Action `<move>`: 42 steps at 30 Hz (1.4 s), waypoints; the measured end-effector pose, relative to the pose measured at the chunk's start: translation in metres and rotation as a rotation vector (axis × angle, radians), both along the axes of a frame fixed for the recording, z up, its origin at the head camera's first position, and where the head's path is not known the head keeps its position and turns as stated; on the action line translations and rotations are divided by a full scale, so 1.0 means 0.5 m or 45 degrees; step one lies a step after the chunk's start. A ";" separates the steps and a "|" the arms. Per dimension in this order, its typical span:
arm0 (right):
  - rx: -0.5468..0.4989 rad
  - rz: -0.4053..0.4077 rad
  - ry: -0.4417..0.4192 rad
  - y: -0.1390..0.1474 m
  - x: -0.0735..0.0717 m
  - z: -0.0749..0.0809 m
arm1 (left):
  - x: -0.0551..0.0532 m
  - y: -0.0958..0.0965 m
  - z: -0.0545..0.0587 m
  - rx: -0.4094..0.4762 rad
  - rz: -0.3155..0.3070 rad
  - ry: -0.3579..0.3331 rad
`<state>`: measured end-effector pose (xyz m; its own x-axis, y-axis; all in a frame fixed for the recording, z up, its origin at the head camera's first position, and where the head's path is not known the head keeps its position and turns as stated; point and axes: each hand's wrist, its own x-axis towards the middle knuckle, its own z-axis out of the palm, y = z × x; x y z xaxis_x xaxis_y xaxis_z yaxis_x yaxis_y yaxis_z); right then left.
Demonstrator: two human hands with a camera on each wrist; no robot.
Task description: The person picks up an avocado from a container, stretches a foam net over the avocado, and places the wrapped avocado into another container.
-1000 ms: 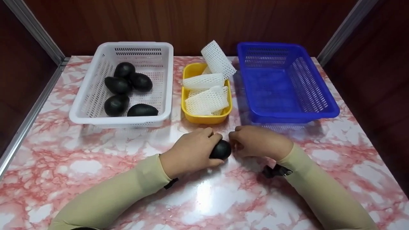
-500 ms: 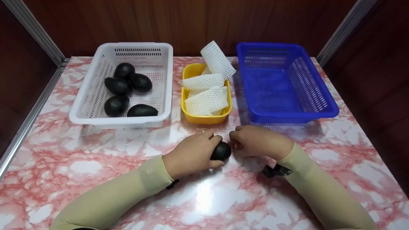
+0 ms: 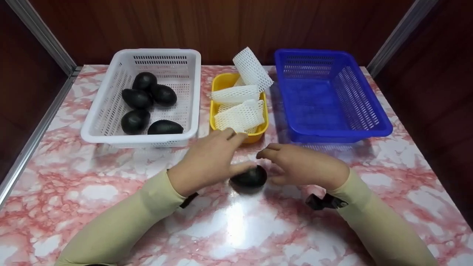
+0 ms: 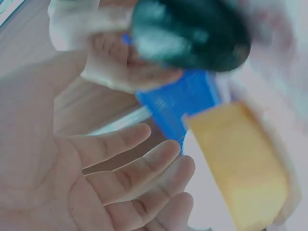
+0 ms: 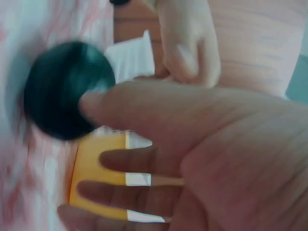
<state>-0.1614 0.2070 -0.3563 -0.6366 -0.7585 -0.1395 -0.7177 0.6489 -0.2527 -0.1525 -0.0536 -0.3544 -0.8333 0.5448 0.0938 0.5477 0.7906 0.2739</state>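
A dark green avocado (image 3: 251, 179) lies on the marbled table between the hands. My left hand (image 3: 203, 162) is beside and above it, fingers extended and holding nothing; its fingertips reach the front of the yellow container (image 3: 255, 138). In the left wrist view those fingers (image 4: 132, 168) are spread apart from the avocado (image 4: 190, 36). To the avocado's right is my right hand (image 3: 305, 165), its fingers loosely extended. In the right wrist view the thumb overlaps the avocado (image 5: 62, 91); whether they touch, I cannot tell. White foam net sleeves (image 3: 240, 116) fill the yellow container.
A white basket (image 3: 138, 139) with several avocados (image 3: 135, 122) stands at the back left. At the back right is a blue basket (image 3: 338, 132). One foam net sleeve (image 3: 253, 69) leans out over the yellow container's back edge. Wooden panels (image 3: 236, 29) enclose the table's back and sides.
My left hand has let go of the avocado and moved forward and left, toward the yellow container. The avocado now lies on its side. My right hand's fingers have uncurled.
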 end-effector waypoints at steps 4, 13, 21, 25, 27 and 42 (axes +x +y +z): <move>-0.072 0.095 0.042 -0.023 0.014 -0.007 | -0.010 -0.021 0.039 0.063 0.053 0.111; -0.073 0.147 0.169 -0.047 0.031 -0.038 | -0.086 0.008 0.139 -0.096 0.033 0.154; -0.076 0.168 0.151 -0.052 0.034 -0.040 | -0.268 0.042 0.189 -0.330 -0.044 0.177; -0.075 0.174 0.156 -0.059 0.036 -0.044 | -0.338 0.049 0.195 -0.499 -0.109 0.220; -0.069 0.174 0.172 -0.061 0.038 -0.046 | -0.361 0.059 0.195 -0.593 -0.116 0.247; -0.055 0.157 0.207 -0.064 0.043 -0.050 | -0.457 0.132 0.128 -0.670 -0.068 0.240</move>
